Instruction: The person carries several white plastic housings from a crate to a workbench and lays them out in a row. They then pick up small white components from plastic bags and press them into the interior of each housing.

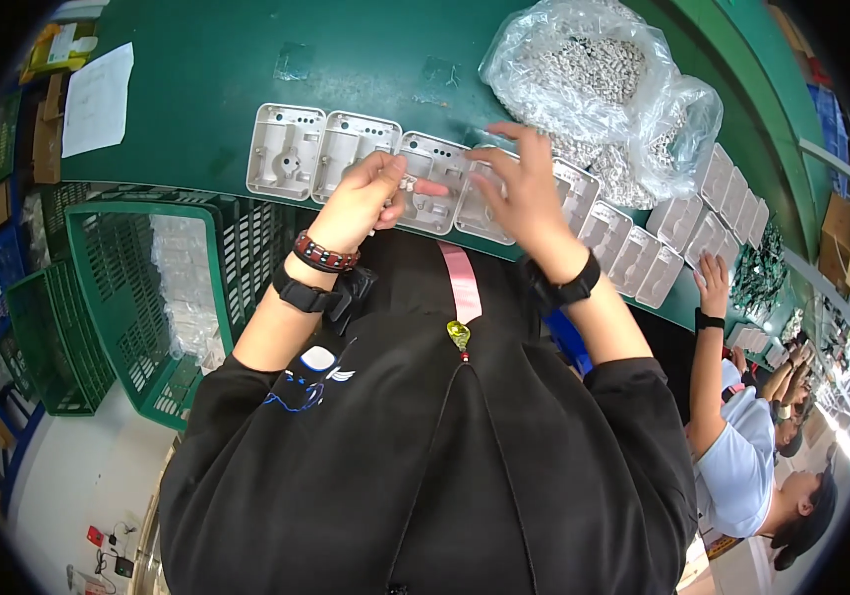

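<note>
A row of light grey plastic housings (pixel 286 149) lies along the near edge of the green table. My left hand (pixel 364 203) is over the second and third housings, fingers curled around a few small whitish parts (pixel 407 184), one showing by the thumb and index finger. That index finger points right, across the third housing (pixel 430 213). Over the fourth housing (pixel 477 213), my right hand (pixel 526 188) hovers with its fingers apart and nothing visible in them. The kind of small part is too small to make out.
Clear plastic bags (pixel 594 74) full of small whitish parts lie beyond my right hand. More housings (pixel 658 276) continue rightward, where a co-worker's hand (pixel 713 286) reaches in. Green crates (pixel 132 297) stand at left; a paper sheet (pixel 98 99) lies on the table (pixel 197 59).
</note>
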{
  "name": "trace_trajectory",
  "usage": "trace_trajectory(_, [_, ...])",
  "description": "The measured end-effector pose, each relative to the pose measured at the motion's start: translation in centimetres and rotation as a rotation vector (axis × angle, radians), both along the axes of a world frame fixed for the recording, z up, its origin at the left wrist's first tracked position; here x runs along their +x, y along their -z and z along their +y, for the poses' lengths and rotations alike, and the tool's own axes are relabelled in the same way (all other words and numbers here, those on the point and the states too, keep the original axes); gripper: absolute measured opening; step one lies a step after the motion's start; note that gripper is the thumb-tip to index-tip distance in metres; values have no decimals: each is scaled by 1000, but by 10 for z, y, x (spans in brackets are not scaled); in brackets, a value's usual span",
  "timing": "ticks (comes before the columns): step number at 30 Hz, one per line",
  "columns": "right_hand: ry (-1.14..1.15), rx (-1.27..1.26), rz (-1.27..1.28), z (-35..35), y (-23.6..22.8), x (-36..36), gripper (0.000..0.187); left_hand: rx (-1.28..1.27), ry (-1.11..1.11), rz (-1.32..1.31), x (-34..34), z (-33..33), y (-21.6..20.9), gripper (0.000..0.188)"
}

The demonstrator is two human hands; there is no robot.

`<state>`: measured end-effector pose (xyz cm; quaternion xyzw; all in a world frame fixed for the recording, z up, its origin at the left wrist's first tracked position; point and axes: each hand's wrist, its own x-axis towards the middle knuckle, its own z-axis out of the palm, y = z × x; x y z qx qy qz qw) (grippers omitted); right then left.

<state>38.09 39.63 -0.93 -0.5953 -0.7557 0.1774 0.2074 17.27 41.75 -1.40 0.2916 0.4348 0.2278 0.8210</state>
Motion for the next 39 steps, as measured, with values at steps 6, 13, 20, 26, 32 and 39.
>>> trace_trajectory(6, [-24,-66,321,4,-21,-49,20,143,142,20,1,6,-6,27])
trace_trajectory(13, [58,-252,710,12,-22,-52,13,1,119,-126,-11,19,-6,26])
trace_trajectory(20, [-15,-139,616,18,-17,-57,11,21,361,-182,-31,35,-7,17])
trace_trajectory(26, [55,-381,721,10,-8,-65,11,147,448,-2,-42,47,-3,16])
trace_trajectory(32, [258,-628,900,5,4,-75,14,565,547,166,-42,44,7,14])
trace_trajectory(39, [244,-256,422,9,29,-49,8,263,359,174,-42,34,13,13])
